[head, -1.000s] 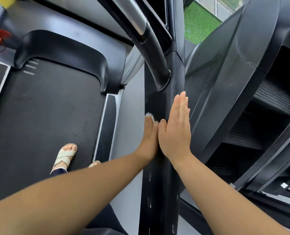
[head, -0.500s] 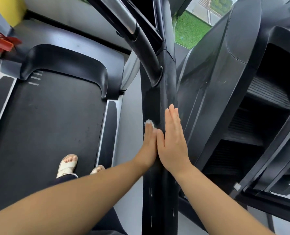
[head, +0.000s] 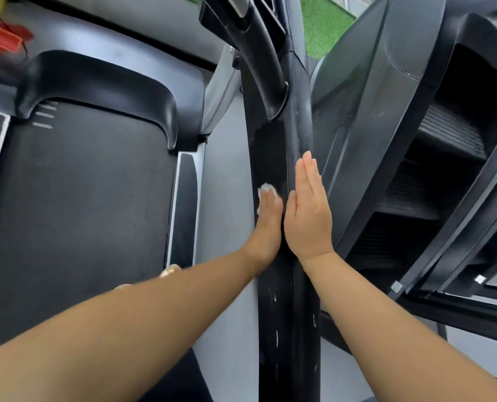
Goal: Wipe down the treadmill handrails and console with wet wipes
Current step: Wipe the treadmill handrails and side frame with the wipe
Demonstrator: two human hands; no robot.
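Left hand (head: 267, 227): flat, fingers straight, pressing a wadded white wet wipe (head: 266, 189) onto the inner face of the black upright post (head: 273, 285). Only the wipe's ragged edge shows past your fingertips. Right hand (head: 308, 216): flat as well, palm on the post's outer side, holding nothing. Both hands sit below the joint where the handrail (head: 266, 68) runs into the post.

Progress, as a judgement: you are mid-task, working the support, not the rail itself. The pictures don't show whether the rail has been wiped. The console is out of view, so count it as left to do. Pale flecks (head: 276, 338) dot the post nearer to you; whether they are scuffs or dirt is not clear, but that stretch looks worth a pass.

Materials: the post is smooth, glossy, hard plastic or painted metal, long and flat-faced with rounded edges. The rail is a thick curved tube, black with a silver upper length. The running belt (head: 81, 213) is matt and finely textured. The wipe looks soft, damp and crumpled
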